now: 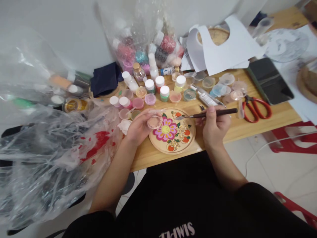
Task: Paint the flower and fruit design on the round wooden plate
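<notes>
My left hand (139, 127) grips a small round plastic cup (155, 122) with a pale peach paste in it, above the left edge of a round wooden plaque (158, 147). Between the fingers of my right hand (215, 127) is a palette knife (220, 112) with a dark handle, its metal blade pointing left over the plaque's upper part. On the plaque, a pink flower (165, 129) with a yellow centre shows beside orange fruits (185, 138), green leaves and gold outlines. Part of the plaque's upper left rim is hidden by the cup and my left hand.
Behind the plaque stand several paint jars (164, 94) and open cups of colour. To the right lie red-handled pliers (257, 109), a white tube (208, 99), a phone (271, 81) and cut white paper (220, 54). Crumpled clear plastic (61, 165) covers the left side. Red stools (292, 138) stand below.
</notes>
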The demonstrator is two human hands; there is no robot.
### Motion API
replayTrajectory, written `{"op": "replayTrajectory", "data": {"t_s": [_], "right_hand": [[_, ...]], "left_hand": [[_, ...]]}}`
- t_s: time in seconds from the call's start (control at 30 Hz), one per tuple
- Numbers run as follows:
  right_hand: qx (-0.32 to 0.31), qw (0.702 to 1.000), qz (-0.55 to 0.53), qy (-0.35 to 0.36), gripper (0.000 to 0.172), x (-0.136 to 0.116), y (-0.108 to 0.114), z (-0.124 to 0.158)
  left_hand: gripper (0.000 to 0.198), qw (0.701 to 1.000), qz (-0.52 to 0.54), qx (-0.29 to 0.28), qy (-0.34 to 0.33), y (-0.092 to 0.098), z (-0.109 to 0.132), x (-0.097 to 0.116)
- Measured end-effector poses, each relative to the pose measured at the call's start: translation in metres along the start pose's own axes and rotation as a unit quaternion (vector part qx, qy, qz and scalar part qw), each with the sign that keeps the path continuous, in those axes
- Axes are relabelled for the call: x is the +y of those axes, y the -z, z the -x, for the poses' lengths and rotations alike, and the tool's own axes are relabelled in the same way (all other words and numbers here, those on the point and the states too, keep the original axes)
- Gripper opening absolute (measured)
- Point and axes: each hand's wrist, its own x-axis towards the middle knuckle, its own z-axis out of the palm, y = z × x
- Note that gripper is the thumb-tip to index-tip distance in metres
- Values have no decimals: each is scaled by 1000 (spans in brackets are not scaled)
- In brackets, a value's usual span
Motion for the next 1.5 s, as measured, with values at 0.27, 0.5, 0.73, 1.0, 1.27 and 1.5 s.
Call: {"op": "replayTrajectory", "data": {"t_s": [0.27, 0.5, 0.73, 1.0, 1.27, 1.5], "right_hand": [[4, 1000, -1, 2, 46, 0, 1, 1], [-4, 1000, 1, 5, 45, 1, 1, 1], [8, 999, -3, 33, 42, 4, 1, -1], [9, 997, -11, 78, 37, 6, 1, -2], [15, 995, -3, 103, 34, 5, 4, -2], [23, 995, -7, 97, 30, 6, 4, -1]], "left_hand": [[18, 1000, 1, -2, -6, -1, 0, 0], [16, 1000, -10, 8, -4, -1, 0, 1], [15, 1000, 8, 2, -11, -2, 1, 1], [16, 999, 31, -15, -12, 2, 0, -2], [16, 1000, 14, -11, -8, 4, -1, -3], [17, 1000, 17, -19, -14, 2, -1, -2]]}}
